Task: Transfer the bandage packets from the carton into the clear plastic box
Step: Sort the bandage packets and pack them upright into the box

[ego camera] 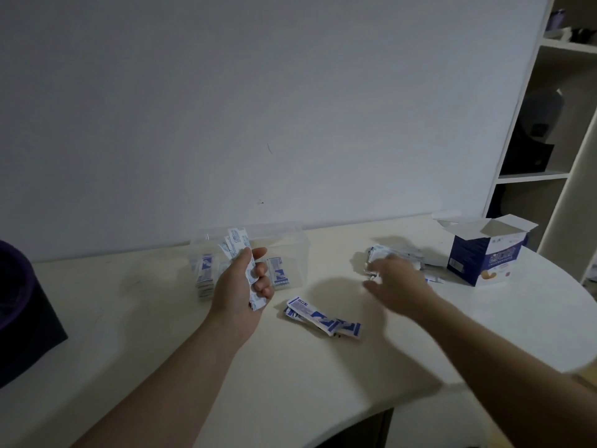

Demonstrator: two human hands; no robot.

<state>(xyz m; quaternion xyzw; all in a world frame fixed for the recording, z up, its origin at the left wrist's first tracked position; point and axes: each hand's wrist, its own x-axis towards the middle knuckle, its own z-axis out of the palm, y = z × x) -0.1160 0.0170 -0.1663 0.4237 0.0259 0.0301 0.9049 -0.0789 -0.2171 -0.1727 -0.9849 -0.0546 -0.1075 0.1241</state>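
Observation:
My left hand (245,286) grips a bunch of white-and-blue bandage packets (237,245) just in front of the clear plastic box (297,240), which stands by the wall and holds upright stacks of packets (204,273). My right hand (395,279), blurred, reaches over a loose pile of packets (387,253) on the table; whether its fingers hold any is unclear. A few packets (319,316) lie between my hands. The blue-and-white carton (484,257) stands open at the right, beyond the pile.
The cream table (161,318) curves away at the right front edge. A dark purple object (22,305) sits at the left edge. A white shelf unit (542,124) with dark items stands right of the table.

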